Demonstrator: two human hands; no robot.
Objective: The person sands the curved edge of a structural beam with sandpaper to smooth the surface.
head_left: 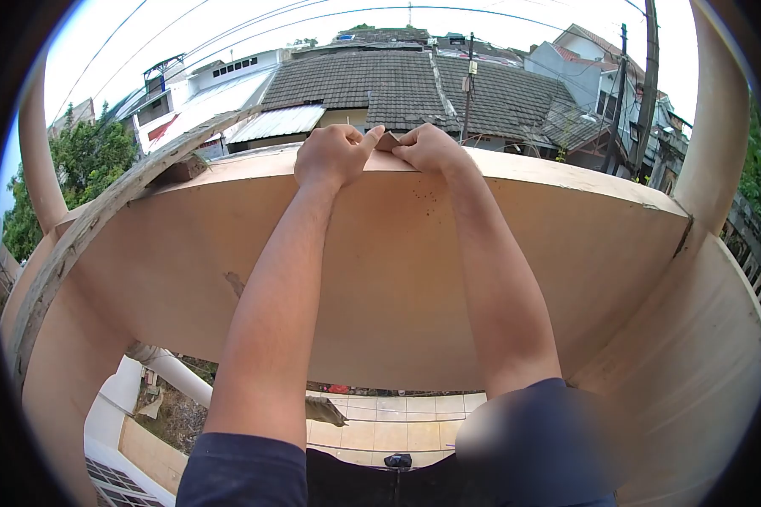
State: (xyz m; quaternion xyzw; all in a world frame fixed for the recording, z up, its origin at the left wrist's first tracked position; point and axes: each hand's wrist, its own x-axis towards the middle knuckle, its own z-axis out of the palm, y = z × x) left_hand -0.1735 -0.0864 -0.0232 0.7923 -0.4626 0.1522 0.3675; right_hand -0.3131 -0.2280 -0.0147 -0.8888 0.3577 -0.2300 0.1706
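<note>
Wooden panel (380, 279) blocks view; weathered beam (101, 211) left, tiled rooftops (414, 84) beyond.

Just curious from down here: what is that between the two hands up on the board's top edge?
In the head view, a small brownish piece sits between the left hand and right hand, pinched by both on the board.

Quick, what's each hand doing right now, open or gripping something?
Left hand: closed, pinching the small brown piece on the top edge of the wooden panel.
Right hand: closed, pinching the same piece from the other side.
</note>
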